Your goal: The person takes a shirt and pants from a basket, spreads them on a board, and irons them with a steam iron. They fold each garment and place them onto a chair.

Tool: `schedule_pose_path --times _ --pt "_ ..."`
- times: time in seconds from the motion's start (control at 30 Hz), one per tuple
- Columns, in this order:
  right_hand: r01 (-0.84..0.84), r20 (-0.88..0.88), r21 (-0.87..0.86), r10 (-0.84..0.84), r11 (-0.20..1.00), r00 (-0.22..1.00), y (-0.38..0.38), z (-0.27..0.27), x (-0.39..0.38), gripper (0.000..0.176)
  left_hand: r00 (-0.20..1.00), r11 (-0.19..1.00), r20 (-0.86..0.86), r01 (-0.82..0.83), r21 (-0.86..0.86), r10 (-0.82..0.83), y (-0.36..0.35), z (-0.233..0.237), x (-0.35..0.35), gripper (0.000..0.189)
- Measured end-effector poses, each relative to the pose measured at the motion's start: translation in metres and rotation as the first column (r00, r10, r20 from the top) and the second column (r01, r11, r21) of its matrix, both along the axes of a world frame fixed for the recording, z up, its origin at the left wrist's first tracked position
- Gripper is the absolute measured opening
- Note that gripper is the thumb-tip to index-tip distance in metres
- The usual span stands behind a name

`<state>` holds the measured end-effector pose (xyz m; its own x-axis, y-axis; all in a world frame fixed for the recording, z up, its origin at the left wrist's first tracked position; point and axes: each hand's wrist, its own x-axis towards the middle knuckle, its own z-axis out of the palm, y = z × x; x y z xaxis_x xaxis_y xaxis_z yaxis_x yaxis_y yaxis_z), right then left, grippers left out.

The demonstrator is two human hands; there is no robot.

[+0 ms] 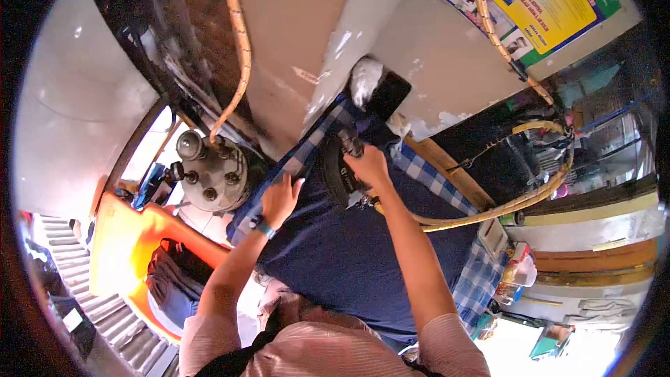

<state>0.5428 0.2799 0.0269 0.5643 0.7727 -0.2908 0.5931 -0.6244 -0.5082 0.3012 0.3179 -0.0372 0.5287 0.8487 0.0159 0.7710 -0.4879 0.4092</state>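
Observation:
Wrapped around the handle of a dark steam iron (333, 176), my right hand (370, 169) is closed. The iron rests near the far end of a navy cloth (335, 255), and its underside is hidden. My left hand (280, 200) lies to the left of the iron, fingers spread at the navy cloth's left edge. Blue-and-white checked fabric (427, 180) shows beneath the navy cloth. A yellowish hose (506, 211) runs from the iron off to the right.
A round metal boiler (213, 180) with knobs and a hose stands at left. Clothes (174, 281) lie in an orange plastic chair (115, 237). A silver-wrapped object (365, 82) sits at the board's far end against the wall. A yellow poster (541, 3) hangs upper right.

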Motion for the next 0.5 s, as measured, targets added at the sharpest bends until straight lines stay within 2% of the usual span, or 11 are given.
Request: schedule_pose_path --times 0.03,0.07,0.1,0.13,0.23,0.27,0.3,0.37,0.4,0.43,0.5 --pt "0.012 -0.042 -0.019 -0.013 1.000 0.999 0.001 0.001 0.001 0.050 1.000 1.000 -0.012 -0.003 -0.004 0.003 -0.003 -0.006 -0.011 0.043" --pt "0.023 -0.080 -0.039 -0.026 0.999 0.996 0.000 0.017 -0.007 0.048 0.989 0.997 0.147 -0.018 -0.078 0.029 -0.003 -0.019 -0.022 0.041" --pt "0.043 -0.107 0.062 -0.037 0.997 0.994 -0.005 0.035 -0.020 0.044 0.951 0.988 0.301 -0.020 -0.152 0.065 -0.004 -0.036 -0.031 0.039" --pt "0.017 -0.102 0.069 -0.010 0.997 0.995 -0.005 0.016 -0.014 0.039 0.881 0.983 0.463 -0.006 -0.186 0.093 0.007 -0.062 -0.035 0.034" --pt "-0.014 -0.140 0.021 0.017 1.000 0.990 -0.020 0.016 -0.039 0.038 0.874 0.984 0.478 0.005 -0.180 0.083 0.009 -0.030 -0.035 0.030" --pt "-0.025 -0.150 0.000 0.025 1.000 0.988 -0.028 0.014 -0.055 0.038 0.923 0.994 0.381 -0.001 -0.113 0.044 0.010 -0.021 -0.034 0.029" --pt "-0.035 -0.185 -0.102 0.016 0.994 0.983 -0.036 0.043 -0.083 0.039 0.960 0.999 0.279 0.005 -0.048 0.008 0.009 -0.014 -0.033 0.028" --pt "-0.176 -0.005 -0.026 0.176 0.984 0.984 -0.068 0.018 -0.126 0.043 0.942 0.995 0.328 0.042 0.085 -0.067 0.008 -0.023 -0.033 0.029" --pt "-0.216 -0.029 -0.079 0.214 0.973 0.976 -0.082 0.028 -0.155 0.043 0.936 0.986 0.334 0.061 0.157 -0.111 0.010 -0.036 -0.034 0.029" --pt "-0.281 -0.095 -0.121 0.271 0.952 0.958 -0.096 0.033 -0.177 0.044 0.970 0.982 0.213 0.079 0.174 -0.116 0.010 -0.032 -0.038 0.028" --pt "-0.395 -0.102 -0.047 0.389 0.917 0.915 -0.121 0.024 -0.204 0.050 0.983 0.925 0.104 0.101 0.367 -0.148 0.016 -0.046 -0.040 0.032"
